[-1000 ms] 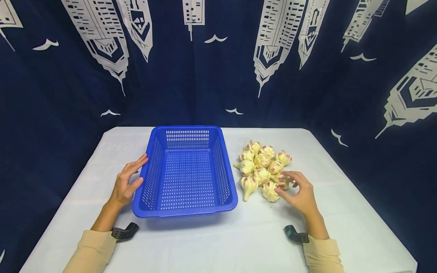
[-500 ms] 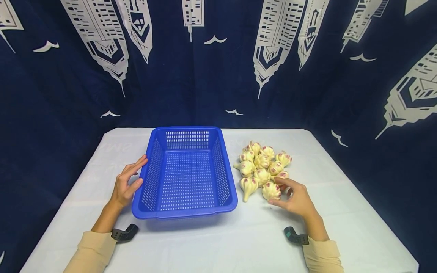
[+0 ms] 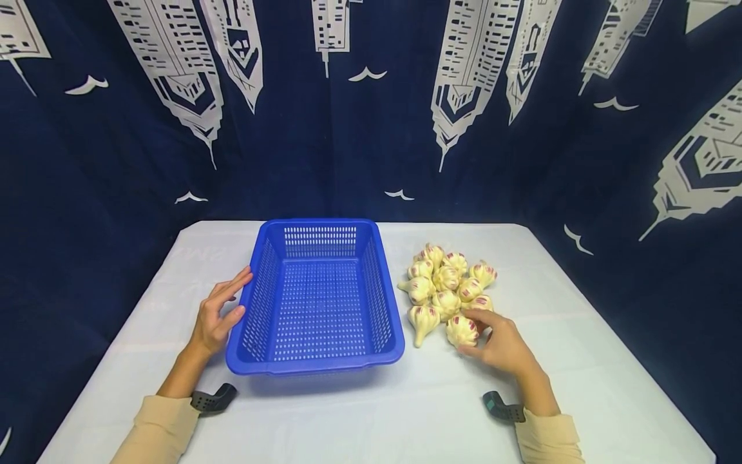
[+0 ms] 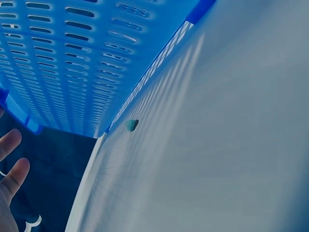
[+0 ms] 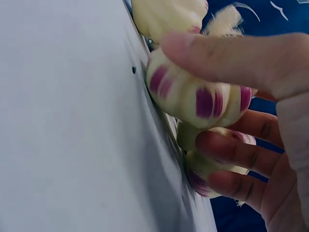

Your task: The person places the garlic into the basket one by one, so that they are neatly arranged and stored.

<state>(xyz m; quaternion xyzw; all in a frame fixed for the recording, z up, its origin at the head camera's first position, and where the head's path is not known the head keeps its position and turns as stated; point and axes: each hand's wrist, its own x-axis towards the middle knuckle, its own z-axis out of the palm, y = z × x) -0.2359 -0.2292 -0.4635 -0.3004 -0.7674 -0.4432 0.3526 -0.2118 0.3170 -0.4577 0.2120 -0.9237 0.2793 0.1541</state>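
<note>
A blue plastic basket (image 3: 315, 367) with slotted walls stands on the white-covered table, nothing inside it. My left hand (image 3: 210, 320) rests against its left side, fingers extended along the rim. On the right, my right hand (image 3: 503, 343) holds the nearest garlic bulb (image 3: 461, 330) between thumb and fingers. The right wrist view has the thumb (image 5: 212, 57) lying over this purple-striped bulb, with the fingers curled on its far side. Several more garlic bulbs (image 3: 446, 278) lie clustered just behind it.
A white cloth (image 3: 377, 419) covers the table, and a dark blue curtain (image 3: 359, 154) with white building prints hangs behind it. Dark wristbands (image 3: 504, 408) sit on both wrists. One bulb (image 3: 424, 320) lies between the basket and the held bulb.
My right hand has moved left and slightly down from over the cluster's right edge, and its thumb and fingers have closed around the nearest garlic bulb. The left hand stays at the basket.
</note>
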